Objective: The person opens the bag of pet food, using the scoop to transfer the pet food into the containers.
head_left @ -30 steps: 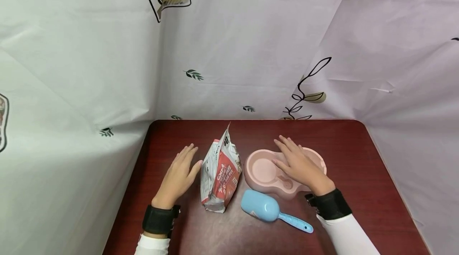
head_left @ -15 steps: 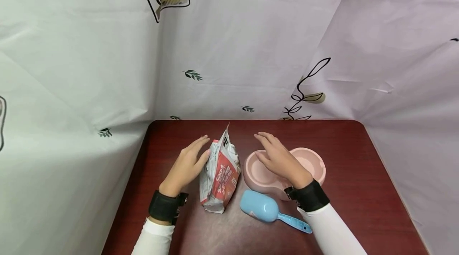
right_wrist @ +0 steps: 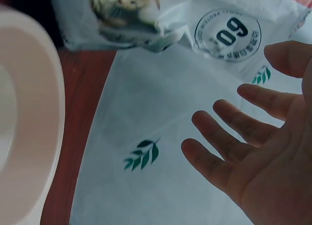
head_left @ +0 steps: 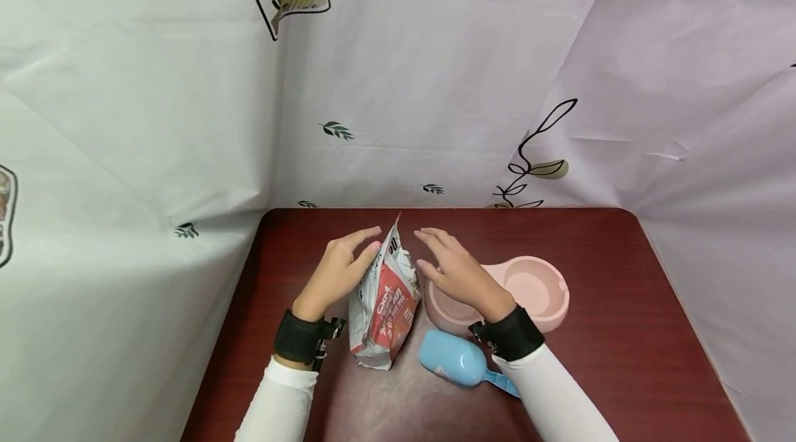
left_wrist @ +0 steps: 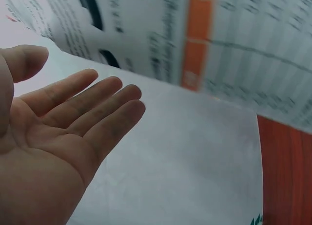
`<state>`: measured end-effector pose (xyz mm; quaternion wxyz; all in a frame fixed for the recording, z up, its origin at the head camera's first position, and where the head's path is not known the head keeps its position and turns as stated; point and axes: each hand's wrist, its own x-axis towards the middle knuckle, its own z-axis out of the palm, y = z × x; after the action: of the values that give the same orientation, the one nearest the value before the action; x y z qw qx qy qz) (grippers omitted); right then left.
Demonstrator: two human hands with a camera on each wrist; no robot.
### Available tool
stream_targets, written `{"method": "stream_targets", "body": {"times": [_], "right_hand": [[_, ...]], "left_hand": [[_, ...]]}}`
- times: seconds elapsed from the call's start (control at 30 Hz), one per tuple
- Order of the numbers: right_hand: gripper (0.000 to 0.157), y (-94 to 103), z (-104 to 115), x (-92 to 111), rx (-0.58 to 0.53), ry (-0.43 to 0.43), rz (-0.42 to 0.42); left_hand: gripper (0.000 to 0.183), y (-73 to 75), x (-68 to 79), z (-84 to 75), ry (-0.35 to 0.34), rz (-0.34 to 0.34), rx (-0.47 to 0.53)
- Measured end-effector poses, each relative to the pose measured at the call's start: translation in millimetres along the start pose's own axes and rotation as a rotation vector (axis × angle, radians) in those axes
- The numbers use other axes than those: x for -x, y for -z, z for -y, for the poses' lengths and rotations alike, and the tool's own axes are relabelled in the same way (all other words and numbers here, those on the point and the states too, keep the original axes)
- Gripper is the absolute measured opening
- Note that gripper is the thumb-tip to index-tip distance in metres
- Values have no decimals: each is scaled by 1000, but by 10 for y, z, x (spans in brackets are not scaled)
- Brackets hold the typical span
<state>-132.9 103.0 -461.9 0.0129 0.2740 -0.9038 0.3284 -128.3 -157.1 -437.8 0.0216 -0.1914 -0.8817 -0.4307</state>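
A white and red cat food bag (head_left: 393, 311) stands upright on the table, its top edge pointing up. On its left side is my left hand (head_left: 336, 271), fingers extended close to the bag's upper part; contact cannot be told. The left wrist view shows that open palm (left_wrist: 63, 127) beside the bag's printed side (left_wrist: 146, 35). To the bag's right hovers my right hand (head_left: 463, 273), fingers spread and apart from it, over the left part of a pink double bowl (head_left: 555, 314). In the right wrist view, a cat picture (right_wrist: 129, 15) shows on the bag.
A light blue scoop (head_left: 457, 359) lies in front of the pink bowl, its handle partly behind the right forearm. The dark red table (head_left: 640, 359) meets a white patterned cloth (head_left: 398, 97) at the back and sides.
Both hands have moved inward toward the bag: the left hand rightward, the right hand leftward from over the bowl's middle. The bag, bowl and scoop have stayed in place.
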Motion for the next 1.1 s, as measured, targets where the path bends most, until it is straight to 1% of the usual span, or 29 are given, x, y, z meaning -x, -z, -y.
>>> {"method": "stream_targets", "body": {"times": [0.17, 0.3, 0.4, 0.5, 0.6, 0.67, 0.8, 0.9, 1.0, 1.1], "right_hand": [[56, -50, 54, -82, -19, 31, 19], [55, -77, 80, -133, -42, 41, 37], [55, -87, 99, -163, -78, 41, 34], [53, -85, 128, -184, -122, 50, 23], [51, -76, 158, -212, -168, 46, 18], [48, -77, 177, -228, -222, 26, 21], [45, -76, 201, -247, -354, -62, 49], [45, -64, 214, -255, -442, -123, 75], [45, -59, 218, -267, -511, -155, 83], [43, -71, 211, -282, -556, -165, 79]], "left_hand": [[42, -14, -93, -51, 29, 13, 66], [40, -14, -151, -102, 45, 4, 91], [37, -8, -195, -136, 48, 15, 111], [36, -8, -237, -160, 55, 43, 113], [35, -3, -292, -181, 63, 61, 80], [35, -1, -324, -196, 77, 72, 55], [35, -10, -396, -233, 124, 103, 5], [32, -20, -443, -256, 148, 102, -29], [28, -26, -477, -269, 170, 89, -37], [27, -25, -490, -276, 194, 87, -18]]}}
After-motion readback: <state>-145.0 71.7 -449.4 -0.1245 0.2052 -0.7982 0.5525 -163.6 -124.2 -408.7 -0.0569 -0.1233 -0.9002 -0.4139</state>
